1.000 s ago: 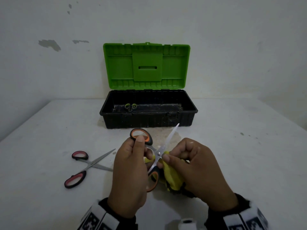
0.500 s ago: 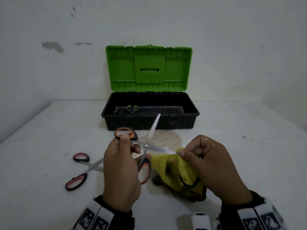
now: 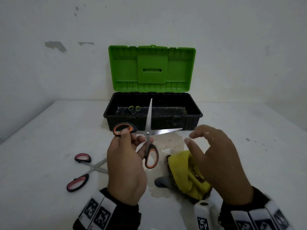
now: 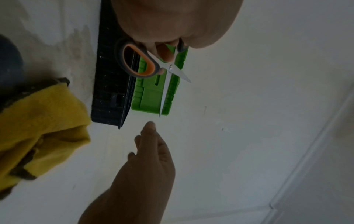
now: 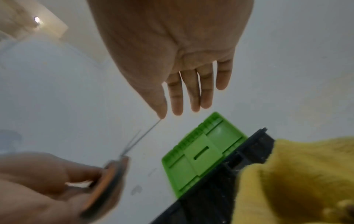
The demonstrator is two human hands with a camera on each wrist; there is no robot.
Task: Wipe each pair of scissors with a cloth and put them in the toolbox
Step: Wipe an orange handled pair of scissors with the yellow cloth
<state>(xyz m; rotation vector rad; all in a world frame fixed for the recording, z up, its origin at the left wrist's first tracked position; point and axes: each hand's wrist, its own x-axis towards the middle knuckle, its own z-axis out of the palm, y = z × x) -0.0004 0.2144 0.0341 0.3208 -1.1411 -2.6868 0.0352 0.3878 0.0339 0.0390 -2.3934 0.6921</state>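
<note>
My left hand (image 3: 127, 143) grips the orange-handled scissors (image 3: 148, 130) by the handles, blades spread wide, one pointing up and one to the right. The same scissors (image 4: 153, 66) show in the left wrist view, held at the handles. My right hand (image 3: 197, 138) hovers empty with relaxed fingers just right of the blade tip, above the yellow cloth (image 3: 186, 173) lying on the table. In the right wrist view its fingers (image 5: 193, 94) are straight. A red-handled pair of scissors (image 3: 83, 171) lies open on the table at left. The black toolbox (image 3: 191, 123) stands open, green lid (image 3: 152, 68) up, with green-handled scissors (image 3: 134, 109) inside.
The white table (image 3: 49, 130) runs back to a white wall right behind the toolbox. A damp stain (image 3: 172, 140) marks the table in front of the toolbox. A dark grey object (image 3: 160, 182) lies partly under the cloth.
My right hand let go of the yellow cloth, which dropped to the table, and lifted toward the blade tip. The scissors' blades opened wider and moved up toward the toolbox.
</note>
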